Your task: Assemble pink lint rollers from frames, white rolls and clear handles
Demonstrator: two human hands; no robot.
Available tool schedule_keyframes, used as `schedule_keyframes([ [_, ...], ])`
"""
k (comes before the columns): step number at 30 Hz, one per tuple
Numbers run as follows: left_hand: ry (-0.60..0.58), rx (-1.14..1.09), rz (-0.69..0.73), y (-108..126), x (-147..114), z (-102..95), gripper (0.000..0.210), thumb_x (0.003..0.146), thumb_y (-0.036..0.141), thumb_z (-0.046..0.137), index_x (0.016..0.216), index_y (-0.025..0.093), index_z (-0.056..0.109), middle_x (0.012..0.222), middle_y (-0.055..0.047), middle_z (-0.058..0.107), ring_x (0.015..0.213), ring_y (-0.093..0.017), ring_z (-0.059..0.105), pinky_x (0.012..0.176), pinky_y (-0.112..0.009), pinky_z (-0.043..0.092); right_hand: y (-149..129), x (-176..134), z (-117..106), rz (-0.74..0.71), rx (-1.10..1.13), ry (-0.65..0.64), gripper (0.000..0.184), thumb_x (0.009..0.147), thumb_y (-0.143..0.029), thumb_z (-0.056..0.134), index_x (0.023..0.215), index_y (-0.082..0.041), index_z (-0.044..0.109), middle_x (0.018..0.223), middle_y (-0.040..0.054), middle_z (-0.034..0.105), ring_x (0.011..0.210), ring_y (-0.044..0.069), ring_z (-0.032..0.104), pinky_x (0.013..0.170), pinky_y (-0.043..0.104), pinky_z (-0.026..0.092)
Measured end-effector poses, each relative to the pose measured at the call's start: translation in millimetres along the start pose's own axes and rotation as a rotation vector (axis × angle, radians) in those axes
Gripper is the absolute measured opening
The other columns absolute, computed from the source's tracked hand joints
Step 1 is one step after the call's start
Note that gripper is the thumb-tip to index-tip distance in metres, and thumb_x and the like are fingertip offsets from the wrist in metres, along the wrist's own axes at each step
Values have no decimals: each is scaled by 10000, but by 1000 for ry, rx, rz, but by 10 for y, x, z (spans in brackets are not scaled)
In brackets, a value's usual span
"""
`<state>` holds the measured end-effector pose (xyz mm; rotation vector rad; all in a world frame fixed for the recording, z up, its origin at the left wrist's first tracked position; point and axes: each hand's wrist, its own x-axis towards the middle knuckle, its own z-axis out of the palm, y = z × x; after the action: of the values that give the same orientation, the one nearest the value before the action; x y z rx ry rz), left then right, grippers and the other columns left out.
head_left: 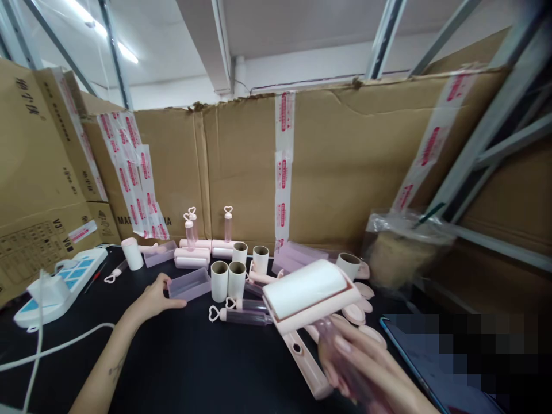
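My right hand (351, 359) is wrapped round the clear purple handle of a lint roller (313, 290), its white sticky roll and pale pink frame raised toward the middle. My left hand (156, 296) has thumb and fingers on the left end of a translucent purple cover (190, 285), an open box shape on the black table. Right of that cover stand white paper rolls (219, 282) with brown cores. Lying in front of them are clear purple handles (245, 317) with heart-shaped loops. Beneath the lint roller lies a pink part (308, 365) with a hole.
Finished-looking rollers (192, 257) stand along the cardboard wall (241, 172). More purple covers (297, 257) and pink oval pieces (354, 314) lie to the right. A power strip (64, 287) with cables is at left; a tablet-like device (414, 356) and a bagged cup (399, 253) are at right.
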<state>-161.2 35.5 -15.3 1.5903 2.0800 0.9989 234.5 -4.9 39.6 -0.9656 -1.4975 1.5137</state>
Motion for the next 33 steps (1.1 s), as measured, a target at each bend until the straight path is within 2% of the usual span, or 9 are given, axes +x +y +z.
schedule_keyframes([
  [3, 132, 26, 66, 233, -76, 14, 891, 474, 566, 751, 1174, 127, 419, 1272, -209, 447, 1271, -419, 308, 1011, -539, 271, 91, 21, 25, 57, -57, -113, 506, 769, -563, 543, 1071, -157, 554, 558, 2, 580, 473, 124, 490, 406, 209, 339],
  [5, 168, -58, 228, 534, -199, 41, 779, 645, 565, 654, 1257, 180, 364, 1363, -168, 377, 1320, -345, 266, 1058, -497, 226, 107, 26, 87, 87, -156, -168, 585, 786, -554, 527, 1206, -148, 489, 609, 5, 586, 490, 121, 490, 390, 199, 348],
  [7, -116, -275, 426, 896, -371, 88, 619, 772, 517, 567, 1282, 237, 356, 1300, -131, 471, 1198, -286, 461, 1005, -450, 338, 72, 22, 177, 85, -284, -219, 555, 823, -529, 491, 1243, -167, 474, 663, 10, 587, 535, 127, 507, 395, 196, 374],
  [9, -388, -462, 570, 1240, -542, 147, 782, 734, 477, 639, 1360, 267, 219, 1292, -122, 485, 1074, -251, 559, 922, -411, 428, -6, 18, 262, 19, -446, -274, 452, 858, -494, 460, 1202, -208, 521, 727, 20, 607, 625, 146, 551, 477, 219, 445],
  [12, -518, -478, 657, 1598, -698, 218, 661, 700, 352, 703, 1262, 260, 367, 1149, -63, 586, 988, -229, 588, 860, -353, 458, -165, 38, 307, -155, -693, -275, 339, 906, -433, 401, 1143, -246, 555, 806, 26, 642, 772, 179, 599, 718, 299, 499],
  [14, -486, -488, 672, 1722, -725, 235, 459, 732, 324, 669, 1135, 234, 469, 1024, -30, 623, 896, -209, 605, 785, -309, 480, -281, 69, 271, -244, -802, -272, 326, 912, -404, 396, 1159, -243, 533, 888, 43, 658, 815, 195, 612, 783, 337, 495],
  [17, -373, -447, 718, 1808, -739, 220, 364, 744, 337, 650, 1056, 220, 506, 961, -19, 627, 852, -197, 606, 750, -294, 482, -470, 122, 180, -394, -889, -195, 349, 881, -373, 469, 1190, -216, 501, 1088, 96, 621, 951, 235, 596, 820, 364, 492],
  [21, -245, -229, 837, 1839, -839, 204, 493, 674, 275, 677, 1120, 227, 472, 1045, -39, 614, 936, -226, 592, 818, -338, 462, -690, 157, 172, -590, -961, -72, 349, 847, -299, 525, 1186, -224, 495, 1127, 91, 604, 1023, 238, 572, 871, 377, 463],
  [33, -159, -302, 779, 1574, -917, 414, 477, 710, 191, 606, 1131, 203, 380, 1090, -82, 577, 989, -221, 591, 857, -350, 485, -754, 249, 443, -609, -1196, -153, 350, 657, -114, 554, 996, -199, 545, 848, 29, 664, 755, 195, 626, 611, 273, 451],
])
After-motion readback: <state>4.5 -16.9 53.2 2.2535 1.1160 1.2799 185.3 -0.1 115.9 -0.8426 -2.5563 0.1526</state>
